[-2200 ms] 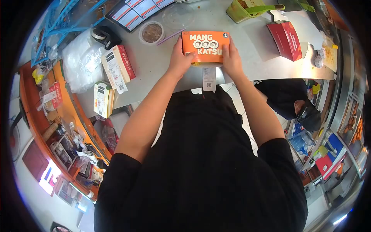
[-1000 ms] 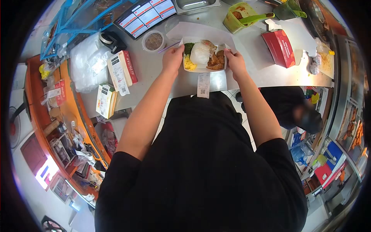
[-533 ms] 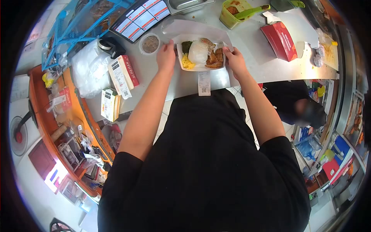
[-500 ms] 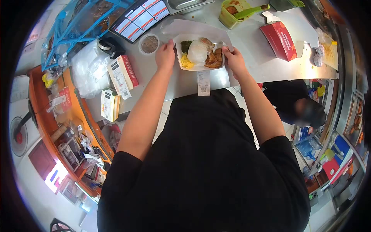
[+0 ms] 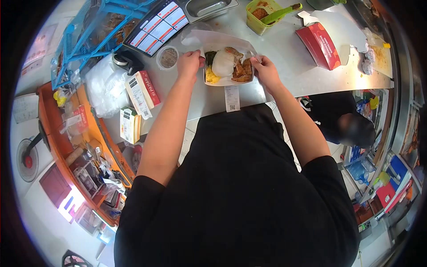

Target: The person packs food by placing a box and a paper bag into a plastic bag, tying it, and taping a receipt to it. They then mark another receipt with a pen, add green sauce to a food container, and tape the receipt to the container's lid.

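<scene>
An opened paper food box [image 5: 222, 83] stands on the metal counter in front of me, with white rice [image 5: 224, 63], yellow egg-like food [image 5: 211, 76], dark greens and browned meat pieces [image 5: 242, 71] inside. My left hand [image 5: 190, 65] pinches the box's left side. On the right side, my right hand [image 5: 265, 70] has its fingers closed on the box's edge. A printed receipt [image 5: 232, 99] hangs below the front of the box. Left of the box sits a round clear tub [image 5: 167, 58] with brown contents.
A tablet screen [image 5: 159, 26], a blue basket [image 5: 78, 42] and boxes with receipts [image 5: 144, 91] are at the left. A green tub [image 5: 262, 18] with a spoon and a red box [image 5: 318, 44] lie beyond. Another person [image 5: 340, 113] is at the right.
The view has shifted slightly. The box's right flap and corner stand differently between my right fingers, and both hands stay at the box's sides.
</scene>
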The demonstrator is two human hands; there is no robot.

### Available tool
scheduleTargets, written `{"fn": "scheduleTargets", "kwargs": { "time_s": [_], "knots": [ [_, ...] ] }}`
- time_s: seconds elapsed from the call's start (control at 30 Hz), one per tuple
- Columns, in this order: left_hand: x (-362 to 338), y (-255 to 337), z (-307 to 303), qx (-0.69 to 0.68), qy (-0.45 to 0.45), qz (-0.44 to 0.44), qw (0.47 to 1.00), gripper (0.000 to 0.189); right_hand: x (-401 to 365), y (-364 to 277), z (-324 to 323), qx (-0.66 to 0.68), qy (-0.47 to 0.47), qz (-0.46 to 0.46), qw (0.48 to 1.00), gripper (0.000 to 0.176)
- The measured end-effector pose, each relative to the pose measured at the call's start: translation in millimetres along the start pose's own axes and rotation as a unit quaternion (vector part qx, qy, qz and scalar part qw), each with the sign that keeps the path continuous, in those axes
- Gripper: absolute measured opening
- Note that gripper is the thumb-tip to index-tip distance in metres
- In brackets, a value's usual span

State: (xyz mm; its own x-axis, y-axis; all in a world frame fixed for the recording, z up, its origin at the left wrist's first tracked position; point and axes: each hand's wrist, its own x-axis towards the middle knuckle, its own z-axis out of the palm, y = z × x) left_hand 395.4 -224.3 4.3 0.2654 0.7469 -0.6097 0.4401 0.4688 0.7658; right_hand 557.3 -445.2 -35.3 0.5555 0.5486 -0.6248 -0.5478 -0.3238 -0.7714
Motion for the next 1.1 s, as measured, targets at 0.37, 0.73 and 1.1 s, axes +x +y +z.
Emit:
{"fn": "scheduleTargets", "kwargs": {
  "time_s": [0.37,0.73,1.1],
  "knots": [
    [-53.6,-21.9,-13.9,0.48,0.055,0.235,0.843,0.029,4.9,8.2,-3.5,-0.048,0.004,-0.016,0.999,0.033],
    [-31.3,-32.9,-21.3,0.172,0.038,0.14,0.974,0.029,7.5,19.5,-0.7,-0.066,0.037,-0.027,0.997,0.036],
    [-41.5,-39.3,-21.7,-0.026,0.009,-0.007,1.0,0.022,-32.7,-11.6,-10.4,-0.121,0.103,-0.071,0.985,0.032]
  ]
}}
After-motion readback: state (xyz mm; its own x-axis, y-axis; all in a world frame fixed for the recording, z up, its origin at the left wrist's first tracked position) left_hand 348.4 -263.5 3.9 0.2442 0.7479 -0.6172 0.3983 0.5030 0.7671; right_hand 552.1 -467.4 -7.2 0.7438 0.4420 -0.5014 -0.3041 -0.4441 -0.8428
